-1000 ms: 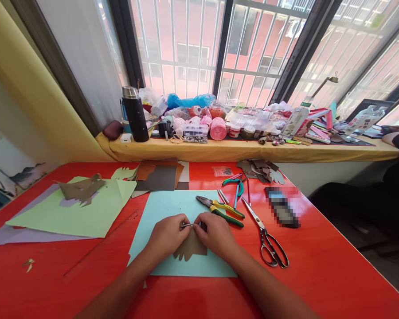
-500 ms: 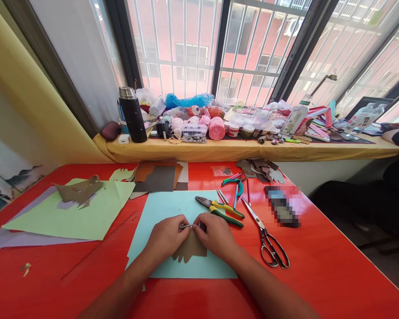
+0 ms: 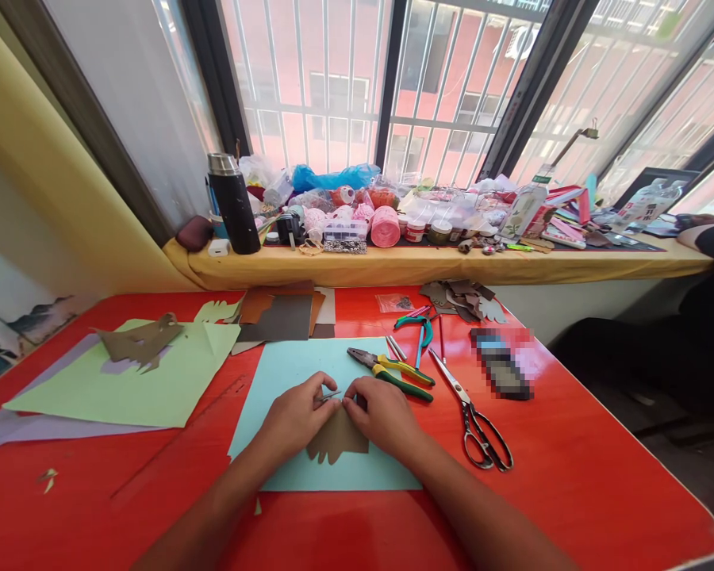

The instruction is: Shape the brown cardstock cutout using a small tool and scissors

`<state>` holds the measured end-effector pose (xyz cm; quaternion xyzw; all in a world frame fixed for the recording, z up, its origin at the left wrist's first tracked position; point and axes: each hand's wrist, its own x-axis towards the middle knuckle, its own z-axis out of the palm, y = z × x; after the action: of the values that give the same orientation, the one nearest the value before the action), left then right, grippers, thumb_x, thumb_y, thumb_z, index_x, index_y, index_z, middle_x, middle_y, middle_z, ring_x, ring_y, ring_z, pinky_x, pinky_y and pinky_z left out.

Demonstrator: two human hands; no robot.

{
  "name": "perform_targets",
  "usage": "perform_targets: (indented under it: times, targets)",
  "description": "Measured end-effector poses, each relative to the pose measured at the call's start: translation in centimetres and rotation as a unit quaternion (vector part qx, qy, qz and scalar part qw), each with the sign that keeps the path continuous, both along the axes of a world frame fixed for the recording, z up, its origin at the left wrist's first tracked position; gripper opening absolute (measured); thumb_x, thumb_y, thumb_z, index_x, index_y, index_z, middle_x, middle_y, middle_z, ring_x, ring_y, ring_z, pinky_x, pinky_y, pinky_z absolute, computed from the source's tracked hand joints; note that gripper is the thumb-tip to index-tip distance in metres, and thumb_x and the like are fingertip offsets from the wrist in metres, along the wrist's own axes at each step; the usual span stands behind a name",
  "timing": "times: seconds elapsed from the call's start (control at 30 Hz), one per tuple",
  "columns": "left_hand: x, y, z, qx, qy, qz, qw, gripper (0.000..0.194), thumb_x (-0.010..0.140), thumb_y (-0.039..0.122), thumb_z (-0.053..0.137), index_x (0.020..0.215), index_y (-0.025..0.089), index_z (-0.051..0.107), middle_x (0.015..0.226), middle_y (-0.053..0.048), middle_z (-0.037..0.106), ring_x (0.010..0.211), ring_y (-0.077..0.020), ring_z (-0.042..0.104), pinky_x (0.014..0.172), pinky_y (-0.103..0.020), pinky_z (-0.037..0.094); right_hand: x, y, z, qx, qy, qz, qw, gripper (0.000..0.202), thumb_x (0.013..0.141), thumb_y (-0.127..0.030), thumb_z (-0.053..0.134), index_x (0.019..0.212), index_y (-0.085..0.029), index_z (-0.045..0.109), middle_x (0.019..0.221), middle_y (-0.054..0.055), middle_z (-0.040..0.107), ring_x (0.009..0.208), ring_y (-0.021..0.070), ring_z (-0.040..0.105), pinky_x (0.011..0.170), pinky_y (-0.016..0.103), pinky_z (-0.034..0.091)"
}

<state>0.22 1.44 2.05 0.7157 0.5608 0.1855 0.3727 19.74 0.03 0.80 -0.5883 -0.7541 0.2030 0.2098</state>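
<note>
Head view: at lower centre, the left hand [image 3: 294, 418] and right hand [image 3: 382, 414] pinch a thin silvery metal pin [image 3: 332, 395] over a brown jagged-edged paper cutout [image 3: 337, 438] on a pale-blue sheet [image 3: 291, 365]. Keeping the cutout flat on the tabletop [image 3: 571, 476] would probably steady the work. Fingers hide the pin's ends; what it is stays unclear.

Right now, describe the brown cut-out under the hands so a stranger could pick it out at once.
On the red table lies a pale blue sheet, nearest the person. At its middle, the left hand and right hand press down a brown cut-out. Unlike the brown pieces on the green sheet and further back, it shows finger-like lobes along its near edge.
</note>
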Motion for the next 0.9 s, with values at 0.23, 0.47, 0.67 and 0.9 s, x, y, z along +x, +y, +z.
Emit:
perform_targets:
  times: [0.23,0.47,0.67,0.9]
  targets:
    - [-1.9,0.2,0.9,-0.126,-0.266,0.012,0.956,0.033,0.098,0.045,0.053,0.123,0.024,0.049,0.072,0.006,0.054,0.058,-0.0134,0.046,0.059,-0.027,0.035,-0.2,-0.3,0.5,-0.008,-0.005,-0.004,1.0,0.009,0.093,-0.026,0.064,0.09,-0.024,0.072,0.086,0.0,0.074,0.079,0.0171,0.062,0.066,0.027,0.031]
    - [-1.9,0.1,1.3,-0.206,-0.381,-0.026,0.901,0.025,0.096,0.044,0.065,0.101,0.024,0.052,0.083,0.001,0.07,0.062,-0.0127,0.06,0.063,-0.027,0.04,-0.2,-0.2,0.4,-0.002,-0.008,-0.002,1.0,0.009,0.094,-0.026,0.064,0.09,-0.023,0.071,0.091,0.0,0.074,0.084,0.0177,0.064,0.069,0.028,0.032]
    - [-2.1,0.0,1.6,-0.203,-0.38,-0.043,0.901,0.046,0.086,0.039,0.081,0.126,0.024,0.062,0.132,-0.012,0.07,0.109,-0.0247,0.068,0.09,-0.034,0.049,-0.1,-0.1,0.0,0.003,-0.005,0.001,1.0,0.009,0.094,-0.027,0.064,0.089,-0.024,0.071,0.087,0.0,0.073,0.081,0.0178,0.063,0.065,0.027,0.029]
    - [-1.3,-0.2,1.1,-0.122,-0.29,-0.037,0.949,0.034,0.093,0.052,0.067,0.103,0.02,0.075,0.091,-0.007,0.075,0.089,-0.0239,0.067,0.085,-0.036,0.051,0.0,0.0,-0.1,0.01,-0.02,0.006,1.0,0.009,0.094,-0.027,0.065,0.088,-0.023,0.07,0.086,0.0,0.072,0.079,0.0165,0.061,0.064,0.028,0.027]
